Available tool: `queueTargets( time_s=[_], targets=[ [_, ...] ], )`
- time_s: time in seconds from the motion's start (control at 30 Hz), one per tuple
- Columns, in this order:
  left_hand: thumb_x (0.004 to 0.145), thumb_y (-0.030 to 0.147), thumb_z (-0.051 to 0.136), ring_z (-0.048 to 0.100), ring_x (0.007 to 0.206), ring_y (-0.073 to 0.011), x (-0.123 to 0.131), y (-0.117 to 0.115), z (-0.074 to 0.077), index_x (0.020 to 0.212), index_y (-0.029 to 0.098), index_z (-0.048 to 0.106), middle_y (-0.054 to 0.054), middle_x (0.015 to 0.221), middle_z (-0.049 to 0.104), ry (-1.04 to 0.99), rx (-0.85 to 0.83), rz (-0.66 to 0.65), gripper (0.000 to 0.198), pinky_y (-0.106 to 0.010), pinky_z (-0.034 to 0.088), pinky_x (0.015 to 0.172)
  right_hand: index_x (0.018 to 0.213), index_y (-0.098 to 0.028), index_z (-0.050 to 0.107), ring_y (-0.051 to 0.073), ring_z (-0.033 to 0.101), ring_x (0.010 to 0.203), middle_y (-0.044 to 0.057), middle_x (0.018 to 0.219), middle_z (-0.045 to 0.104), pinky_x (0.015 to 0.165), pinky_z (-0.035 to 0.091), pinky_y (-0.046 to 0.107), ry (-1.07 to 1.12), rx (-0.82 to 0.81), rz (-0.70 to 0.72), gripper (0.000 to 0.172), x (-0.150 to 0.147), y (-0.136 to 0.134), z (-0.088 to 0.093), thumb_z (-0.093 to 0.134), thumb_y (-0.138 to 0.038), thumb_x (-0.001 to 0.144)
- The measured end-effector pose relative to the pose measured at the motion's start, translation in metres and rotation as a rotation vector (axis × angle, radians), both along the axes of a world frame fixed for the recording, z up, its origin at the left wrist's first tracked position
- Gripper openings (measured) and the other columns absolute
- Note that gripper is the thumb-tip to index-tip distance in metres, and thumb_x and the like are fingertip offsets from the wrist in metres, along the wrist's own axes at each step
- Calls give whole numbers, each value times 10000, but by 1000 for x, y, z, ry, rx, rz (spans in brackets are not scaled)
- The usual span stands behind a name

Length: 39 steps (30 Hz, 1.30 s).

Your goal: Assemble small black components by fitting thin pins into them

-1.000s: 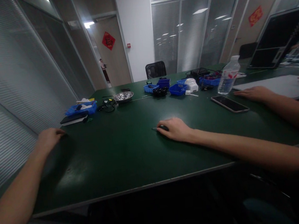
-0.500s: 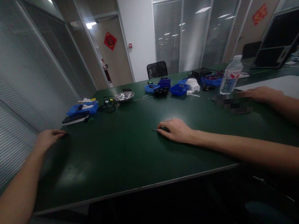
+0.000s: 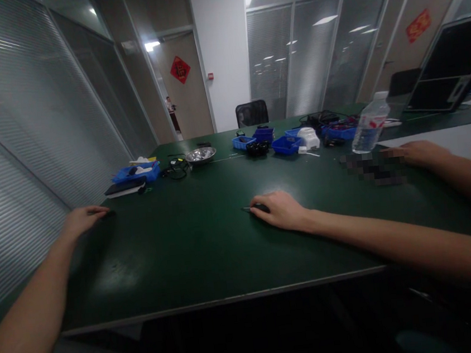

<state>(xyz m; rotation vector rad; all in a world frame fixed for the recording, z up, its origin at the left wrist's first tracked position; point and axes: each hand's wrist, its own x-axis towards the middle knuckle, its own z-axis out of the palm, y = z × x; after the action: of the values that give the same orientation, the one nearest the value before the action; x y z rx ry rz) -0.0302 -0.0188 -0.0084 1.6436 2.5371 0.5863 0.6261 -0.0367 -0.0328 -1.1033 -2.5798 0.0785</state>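
Note:
My left hand (image 3: 82,219) lies flat at the left edge of the dark green table (image 3: 194,259), fingers stretched out, fingertips beside a small dark spot. My right hand (image 3: 279,211) rests near the table's middle, fingers curled over a small black object (image 3: 259,207) with a thin tip poking out to the left. What the object is cannot be made out.
A co-worker's hand (image 3: 420,152) lies at the right by a blurred patch and a water bottle (image 3: 367,126). At the back stand blue trays (image 3: 285,144), a metal bowl (image 3: 200,155), cables and a black chair (image 3: 252,113). A glass wall runs along the left.
Both my hands stay where they were. The view has shifted slightly to the left and down, so everything sits a little further right and lower in the picture.

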Motion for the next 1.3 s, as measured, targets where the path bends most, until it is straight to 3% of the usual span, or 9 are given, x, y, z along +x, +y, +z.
queueTargets(
  time_s=[0.23,0.47,0.8,0.97,1.07,1.13,1.3],
  targets=[
    [870,333,715,690,842,-180,1,-7,0,1228,148,773,-17,952,800,-89,-6,-52,407,-193,459,725,1216,-238,727,196,682,794,57,983,775,711,434,303,8,-15,3,322,1,-1,1,526,-436,1061],
    [799,374,760,687,767,-192,12,-11,9,996,155,815,-8,804,784,-56,30,-3,300,-194,426,646,1202,-231,730,198,684,784,62,975,776,701,438,309,11,-17,-1,320,0,-2,2,531,-436,1057],
    [823,397,794,666,820,-182,16,-11,9,1074,131,803,1,867,779,108,-58,-75,366,-174,379,669,1232,-242,718,198,675,786,57,970,770,696,425,299,2,-7,0,348,0,1,-1,509,-466,1067],
    [799,353,789,633,707,-165,27,-8,11,965,146,822,19,755,757,116,-38,-102,267,-186,362,647,1227,-236,718,195,672,779,57,955,768,686,420,301,-8,-13,0,338,-1,-1,1,526,-458,1059],
    [790,364,800,650,782,-180,56,-3,16,954,145,827,3,827,779,100,14,-178,275,-203,382,685,1229,-234,713,189,667,753,55,944,766,682,421,301,-4,-27,8,342,-3,-2,3,516,-459,1063],
    [813,402,795,674,872,-203,87,2,19,1000,145,825,-23,935,793,68,71,-273,319,-231,422,752,1226,-235,713,187,665,742,54,930,764,676,419,299,-5,-29,6,339,-4,-2,4,514,-457,1063],
    [860,508,756,702,965,-259,209,-2,15,1025,198,810,-81,1060,778,-174,114,-649,356,-335,512,845,1226,-241,707,193,678,781,56,961,768,688,425,298,-6,-30,6,334,-3,-1,1,525,-466,1059]
  ],
)
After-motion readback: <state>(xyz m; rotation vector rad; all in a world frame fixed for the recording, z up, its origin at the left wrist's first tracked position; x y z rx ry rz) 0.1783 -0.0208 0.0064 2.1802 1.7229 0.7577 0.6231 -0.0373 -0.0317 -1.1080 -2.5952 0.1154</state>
